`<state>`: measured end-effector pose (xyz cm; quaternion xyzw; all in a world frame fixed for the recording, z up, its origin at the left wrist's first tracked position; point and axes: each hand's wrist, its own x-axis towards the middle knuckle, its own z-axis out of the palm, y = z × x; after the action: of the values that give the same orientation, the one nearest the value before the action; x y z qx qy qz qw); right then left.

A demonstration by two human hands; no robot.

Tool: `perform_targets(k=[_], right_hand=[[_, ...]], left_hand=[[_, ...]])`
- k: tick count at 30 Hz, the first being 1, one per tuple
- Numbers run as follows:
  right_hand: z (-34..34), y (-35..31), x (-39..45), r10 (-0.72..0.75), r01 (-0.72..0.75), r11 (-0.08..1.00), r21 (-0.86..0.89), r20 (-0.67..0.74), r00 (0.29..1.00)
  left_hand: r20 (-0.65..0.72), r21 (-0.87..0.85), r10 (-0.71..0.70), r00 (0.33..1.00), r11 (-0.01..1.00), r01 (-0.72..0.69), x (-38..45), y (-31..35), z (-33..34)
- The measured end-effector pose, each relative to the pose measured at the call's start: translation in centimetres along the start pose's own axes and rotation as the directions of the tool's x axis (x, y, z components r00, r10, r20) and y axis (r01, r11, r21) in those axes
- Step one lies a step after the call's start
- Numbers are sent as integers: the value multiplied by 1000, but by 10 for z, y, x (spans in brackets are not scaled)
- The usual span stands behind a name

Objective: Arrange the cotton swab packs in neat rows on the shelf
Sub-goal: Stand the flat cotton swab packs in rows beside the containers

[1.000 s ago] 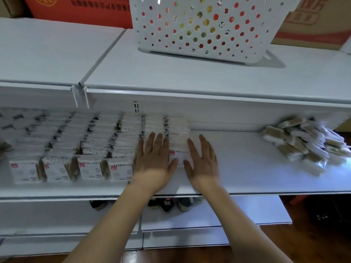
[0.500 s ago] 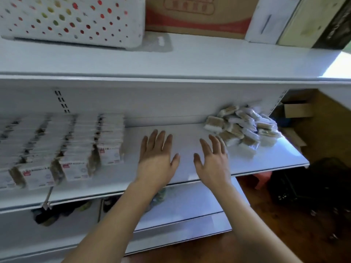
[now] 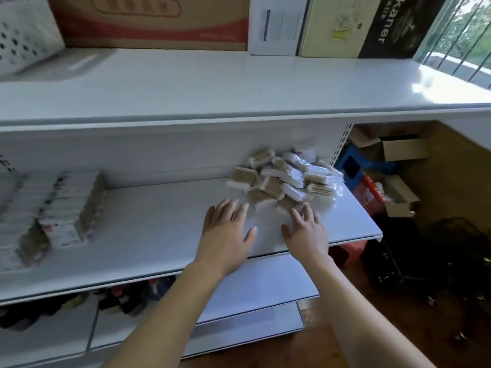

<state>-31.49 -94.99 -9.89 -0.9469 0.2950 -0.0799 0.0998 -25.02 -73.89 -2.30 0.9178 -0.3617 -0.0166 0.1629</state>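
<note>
Both hands, left hand [image 3: 225, 232] and right hand [image 3: 305, 232], are spread flat and empty at right of centre; the loose pile [image 3: 287, 179] could be scattered off the shelf [image 3: 159, 235] edge by hasty raking.

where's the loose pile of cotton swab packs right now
In the head view, the loose pile of cotton swab packs lies at the right end of the middle shelf, against the back panel, just beyond the right hand.

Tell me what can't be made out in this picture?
- Head view: print on the arranged packs is lost to motion blur.
- The loose pile: the count is hidden by overlap.
- Right hand: whether its fingertips touch the pile is blurred.
- White basket: cut off by the frame edge.
</note>
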Motion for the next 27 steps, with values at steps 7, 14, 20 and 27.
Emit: perform_targets(k=[7,14,20,27], right_hand=[[6,13,-10,-198,224,965,138,-182,963],[-7,6,-36,-308,423,866,266,-382,871],[-23,30,6,-210,352,915,197,-512,833],[-33,100,73,10,-14,1000,-13,-264,965]], left_hand=[[151,-306,-69,986,945,113,32,25,23],[460,-817,-240,855,263,513,66,48,48],[360,-879,-404,841,156,451,81,46,52],[392,-884,-450,802,59,464,90,72,53]])
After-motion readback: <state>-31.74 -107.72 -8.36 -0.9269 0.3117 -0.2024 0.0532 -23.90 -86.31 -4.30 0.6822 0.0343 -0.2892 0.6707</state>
